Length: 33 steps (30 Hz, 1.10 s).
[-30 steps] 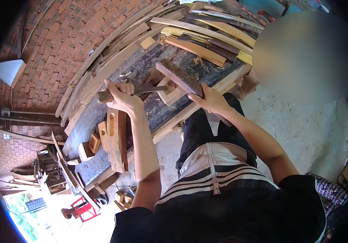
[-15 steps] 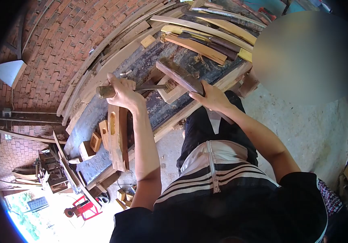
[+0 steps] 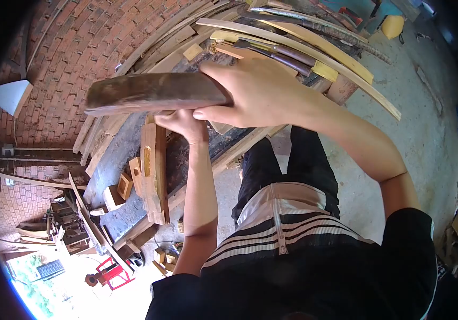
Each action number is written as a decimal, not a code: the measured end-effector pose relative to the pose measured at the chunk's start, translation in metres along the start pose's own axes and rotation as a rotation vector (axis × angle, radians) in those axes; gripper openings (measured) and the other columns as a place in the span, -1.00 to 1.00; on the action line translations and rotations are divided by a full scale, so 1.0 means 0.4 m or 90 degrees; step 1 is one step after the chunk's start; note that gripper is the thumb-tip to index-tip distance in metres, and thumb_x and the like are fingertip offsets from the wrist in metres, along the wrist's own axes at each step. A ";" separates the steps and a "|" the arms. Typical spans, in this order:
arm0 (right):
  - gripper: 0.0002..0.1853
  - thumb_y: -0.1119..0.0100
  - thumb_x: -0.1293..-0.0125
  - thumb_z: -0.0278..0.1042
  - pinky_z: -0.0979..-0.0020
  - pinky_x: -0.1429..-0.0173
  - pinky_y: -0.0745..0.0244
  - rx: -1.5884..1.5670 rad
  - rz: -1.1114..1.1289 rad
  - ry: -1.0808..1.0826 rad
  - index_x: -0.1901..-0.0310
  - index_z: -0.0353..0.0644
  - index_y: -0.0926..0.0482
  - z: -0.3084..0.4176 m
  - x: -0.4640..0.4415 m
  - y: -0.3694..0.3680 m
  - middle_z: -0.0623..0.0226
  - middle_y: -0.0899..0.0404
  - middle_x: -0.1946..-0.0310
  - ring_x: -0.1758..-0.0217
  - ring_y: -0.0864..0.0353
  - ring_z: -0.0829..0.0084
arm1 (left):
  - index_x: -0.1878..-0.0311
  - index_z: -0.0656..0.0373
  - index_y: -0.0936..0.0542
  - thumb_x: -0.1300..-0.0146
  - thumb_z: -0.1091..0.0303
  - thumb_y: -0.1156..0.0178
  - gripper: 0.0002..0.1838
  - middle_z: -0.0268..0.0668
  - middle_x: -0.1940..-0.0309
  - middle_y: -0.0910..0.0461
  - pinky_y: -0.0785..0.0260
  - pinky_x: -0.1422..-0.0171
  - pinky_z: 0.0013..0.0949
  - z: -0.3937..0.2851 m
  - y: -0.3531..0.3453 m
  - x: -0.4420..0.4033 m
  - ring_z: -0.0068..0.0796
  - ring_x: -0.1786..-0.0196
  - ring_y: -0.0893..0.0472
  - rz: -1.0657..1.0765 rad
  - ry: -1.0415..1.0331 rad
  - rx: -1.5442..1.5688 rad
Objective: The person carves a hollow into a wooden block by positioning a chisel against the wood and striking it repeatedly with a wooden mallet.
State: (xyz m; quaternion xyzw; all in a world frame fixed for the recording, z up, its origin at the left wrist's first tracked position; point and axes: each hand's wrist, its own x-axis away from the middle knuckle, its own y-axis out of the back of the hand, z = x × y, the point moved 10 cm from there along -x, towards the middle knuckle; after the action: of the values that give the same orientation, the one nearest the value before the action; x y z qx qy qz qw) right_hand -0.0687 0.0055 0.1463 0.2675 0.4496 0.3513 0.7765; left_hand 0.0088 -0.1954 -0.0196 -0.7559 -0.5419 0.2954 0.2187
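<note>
My right hand [image 3: 255,93] is closed round one end of a wooden mallet [image 3: 157,92], a thick dark bar raised close to the camera. It reaches leftward across my left hand [image 3: 183,122], hiding part of it. The left fingers are curled; the wooden-handled chisel seen in them half a second ago is now covered by the mallet. Just right of the left hand, a corner of a pale wooden block [image 3: 221,128] shows on the dark workbench [image 3: 207,154].
A mortised timber [image 3: 154,176] lies left of my left forearm, near small wooden pieces [image 3: 125,185]. Chisels [image 3: 287,58] and long wooden strips [image 3: 314,45] line the far side. A brick wall [image 3: 90,48] stands behind; a red stand [image 3: 114,273] is at lower left.
My right hand has lifted the mallet from beside the block and swung it up and left over the left hand. The left hand has shifted slightly right. The blurred patch at right is gone.
</note>
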 end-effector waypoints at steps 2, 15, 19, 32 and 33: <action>-0.44 -0.36 -0.23 0.15 0.12 0.23 -0.63 0.053 0.130 -0.065 -0.01 -0.18 -0.54 -0.042 0.020 -0.045 0.06 -0.66 0.43 0.30 -0.72 0.03 | -0.10 0.39 -0.47 -0.25 0.45 -0.38 -0.58 -0.10 0.00 -0.66 -0.65 -0.05 -0.24 -0.100 -0.107 0.022 -0.35 0.10 -0.70 0.160 -0.116 -0.164; -0.53 -0.30 -0.28 0.09 0.07 0.41 -0.58 0.015 -0.049 0.043 0.07 -0.19 -0.52 0.048 0.010 0.055 0.13 -0.59 0.66 0.58 -0.67 0.06 | -0.10 0.37 -0.50 -0.22 0.47 -0.38 -0.58 -0.17 0.11 -0.67 -0.59 -0.05 -0.31 0.013 -0.002 0.000 -0.45 0.13 -0.66 0.107 0.012 -0.044; -0.51 -0.29 -0.29 0.08 0.02 0.33 -0.59 -0.055 -0.022 0.016 0.05 -0.21 -0.49 0.063 0.020 0.036 0.05 -0.60 0.62 0.50 -0.69 -0.03 | -0.10 0.34 -0.49 -0.23 0.30 -0.43 -0.52 -0.20 0.00 -0.63 -0.56 -0.11 -0.31 0.033 0.031 -0.001 -0.46 0.02 -0.63 0.102 -0.022 -0.148; -0.29 -0.17 -0.35 0.27 -0.05 0.18 -0.60 -0.049 0.204 -0.400 -0.18 -0.28 -0.37 -0.365 0.303 -0.331 -0.15 -0.68 0.36 0.29 -0.73 -0.15 | 0.32 0.17 -0.37 -0.43 0.40 -0.23 -0.76 -0.44 0.67 -0.39 -0.15 0.63 -0.53 -0.138 -0.091 0.098 -0.73 0.67 -0.32 0.163 -0.163 -0.164; -0.34 -0.19 -0.35 0.20 -0.06 0.15 -0.63 -0.008 0.240 -0.405 -0.14 -0.28 -0.38 -0.363 0.331 -0.356 -0.16 -0.70 0.34 0.25 -0.74 -0.17 | 0.33 0.16 -0.37 -0.43 0.39 -0.23 -0.75 -0.45 0.68 -0.38 -0.14 0.64 -0.53 -0.138 -0.084 0.098 -0.73 0.67 -0.31 0.155 -0.155 -0.147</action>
State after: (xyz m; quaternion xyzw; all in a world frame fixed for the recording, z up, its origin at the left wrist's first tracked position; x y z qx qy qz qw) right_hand -0.1078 0.0372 -0.0910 0.4367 0.1262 0.3899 0.8008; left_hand 0.0329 -0.1483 0.0344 -0.7946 -0.4992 0.3445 0.0264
